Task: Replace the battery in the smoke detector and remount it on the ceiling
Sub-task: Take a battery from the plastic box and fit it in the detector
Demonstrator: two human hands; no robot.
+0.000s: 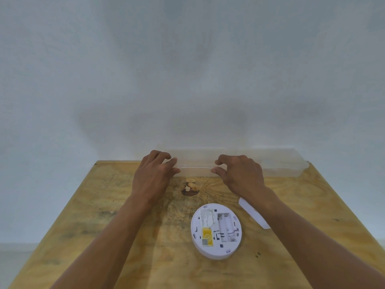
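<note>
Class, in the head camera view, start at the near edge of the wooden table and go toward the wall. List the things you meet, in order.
Smoke detector lying back-up → white mounting plate → knot in the wood → left hand and right hand → clear plastic box at the wall.

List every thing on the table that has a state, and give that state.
smoke detector: lying back side up, battery bay open, apparently empty
white cover: off, beside the detector under the right forearm
clear plastic box: at the wall
left hand: fingers at the box
right hand: fingers at the box
</note>
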